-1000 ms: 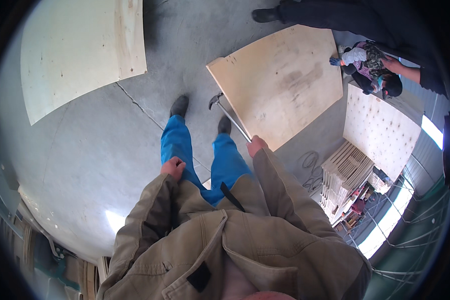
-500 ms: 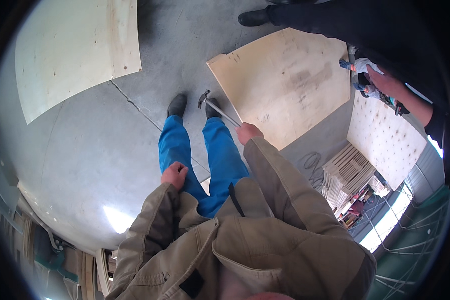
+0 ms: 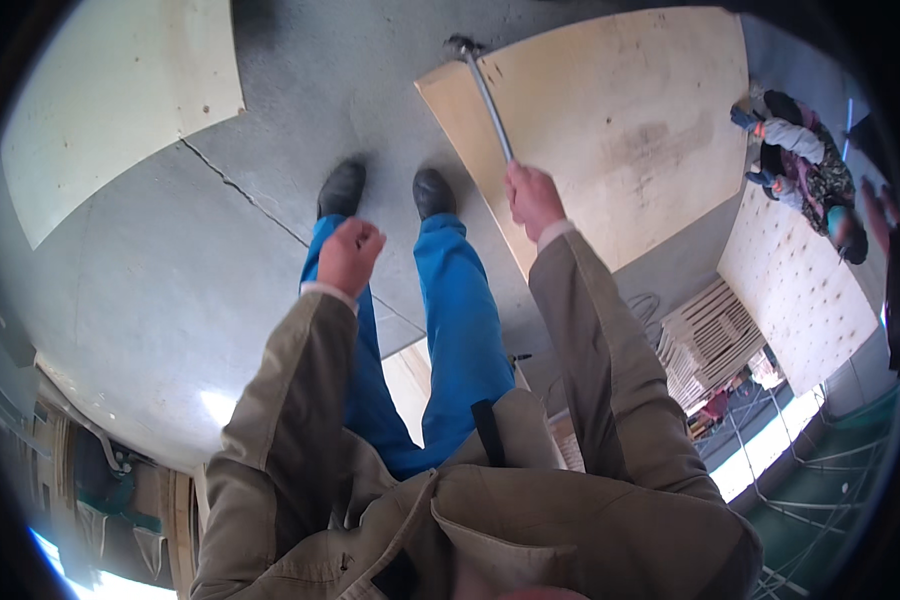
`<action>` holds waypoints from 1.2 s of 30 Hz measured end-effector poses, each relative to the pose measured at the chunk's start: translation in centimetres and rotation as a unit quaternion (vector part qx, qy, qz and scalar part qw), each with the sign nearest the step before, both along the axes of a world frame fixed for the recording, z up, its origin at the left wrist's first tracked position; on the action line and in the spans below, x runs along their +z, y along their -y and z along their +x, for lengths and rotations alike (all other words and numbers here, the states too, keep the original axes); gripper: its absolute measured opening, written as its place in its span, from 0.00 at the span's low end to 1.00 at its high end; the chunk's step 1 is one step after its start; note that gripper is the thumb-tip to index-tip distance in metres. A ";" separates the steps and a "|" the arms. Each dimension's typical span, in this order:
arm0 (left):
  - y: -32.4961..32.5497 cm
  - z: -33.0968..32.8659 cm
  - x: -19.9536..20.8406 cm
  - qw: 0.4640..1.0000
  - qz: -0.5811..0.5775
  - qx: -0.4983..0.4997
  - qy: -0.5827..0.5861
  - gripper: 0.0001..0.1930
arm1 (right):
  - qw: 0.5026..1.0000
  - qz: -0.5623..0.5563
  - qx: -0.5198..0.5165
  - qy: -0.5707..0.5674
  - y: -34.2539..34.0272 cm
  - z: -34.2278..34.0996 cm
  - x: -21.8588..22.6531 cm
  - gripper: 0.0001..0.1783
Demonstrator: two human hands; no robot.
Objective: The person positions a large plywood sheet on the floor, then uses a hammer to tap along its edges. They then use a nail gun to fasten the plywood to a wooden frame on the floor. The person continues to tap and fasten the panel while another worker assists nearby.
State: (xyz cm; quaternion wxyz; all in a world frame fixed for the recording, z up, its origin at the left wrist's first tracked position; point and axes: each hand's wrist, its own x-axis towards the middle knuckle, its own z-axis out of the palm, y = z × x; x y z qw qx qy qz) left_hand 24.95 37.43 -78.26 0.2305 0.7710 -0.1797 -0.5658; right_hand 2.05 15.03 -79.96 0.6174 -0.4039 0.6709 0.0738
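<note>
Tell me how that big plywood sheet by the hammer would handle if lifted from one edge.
The plywood sheet lies flat on the concrete floor, broad and thin, so it would likely flex and sag somewhat. Its spread suggests it is awkward for one person. The right hand is shut on the hammer, so it is not free.

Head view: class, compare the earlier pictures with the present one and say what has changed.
The right hand has swung the metal-handled hammer forward, its head now over the corner of the pale plywood sheet. The left hand stays a closed, empty fist. Both black shoes remain on the grey concrete floor.
</note>
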 end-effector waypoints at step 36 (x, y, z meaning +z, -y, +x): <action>-9.4 0.5 10.4 0.998 0.005 -0.049 0.043 0.06 | 0.969 0.170 0.116 -0.138 18.8 15.4 -1.2 0.13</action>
